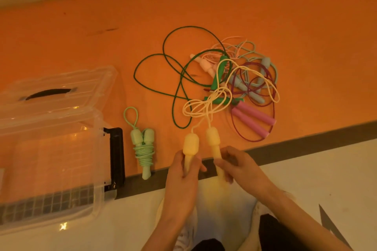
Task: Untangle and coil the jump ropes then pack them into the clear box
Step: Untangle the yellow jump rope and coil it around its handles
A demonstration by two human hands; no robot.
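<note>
Left hand [183,171]: fingers curled round one pale yellow plastic jump-rope handle [190,146]. Right hand [236,164]: fingers pinching second yellow handle [214,141]. Yellow cord [230,79] looped over tangled pile of ropes [240,85] on orange mat [81,32]. Coiled mint-green jump rope [142,149] beside open clear plastic box [51,165], at left.

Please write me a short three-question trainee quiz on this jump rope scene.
1. True or false: the light green jump rope beside the clear box is already coiled.
2. What does each hand hold? A) pink handles B) one yellow handle each C) the box lid
3. The yellow cord still lies across the ____ of ropes.

Key: 1 true. 2 B: left hand and right hand each grip a yellow handle. 3 tangle.
</note>
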